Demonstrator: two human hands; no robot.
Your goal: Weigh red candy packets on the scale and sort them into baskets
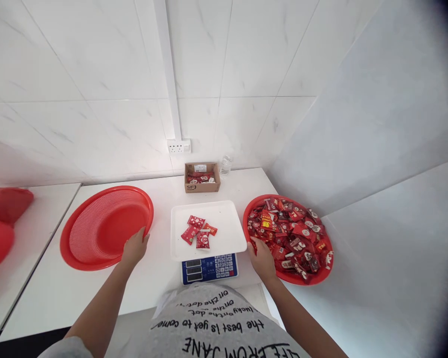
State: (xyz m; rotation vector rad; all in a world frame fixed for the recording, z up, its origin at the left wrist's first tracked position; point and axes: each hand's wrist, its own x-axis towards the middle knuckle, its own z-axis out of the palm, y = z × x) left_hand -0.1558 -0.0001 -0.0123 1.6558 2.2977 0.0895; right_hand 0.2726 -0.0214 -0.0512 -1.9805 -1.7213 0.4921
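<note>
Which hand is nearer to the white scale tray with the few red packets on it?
Right. The right hand rests just beside the white tray's right edge, at the full red basket. The left hand is farther off, on the empty red basket's rim.

Red basket (pixel 97 233): perforated plastic, semi-gloss. Scale tray (pixel 227 233): smooth white plastic, matt; candy packets (pixel 291 233) w/ glossy foil-like wrap. Box (pixel 202 187): brown cardboard; surface (pixel 160 278) & wall tiles (pixel 97 74) smooth, glossy white.

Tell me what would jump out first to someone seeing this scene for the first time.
Most striking is the red basket of candy packets on the right, with the right hand at its near rim. In the middle, a white scale tray holds a few red packets. On the left, the left hand touches the rim of an empty red basket.
</note>
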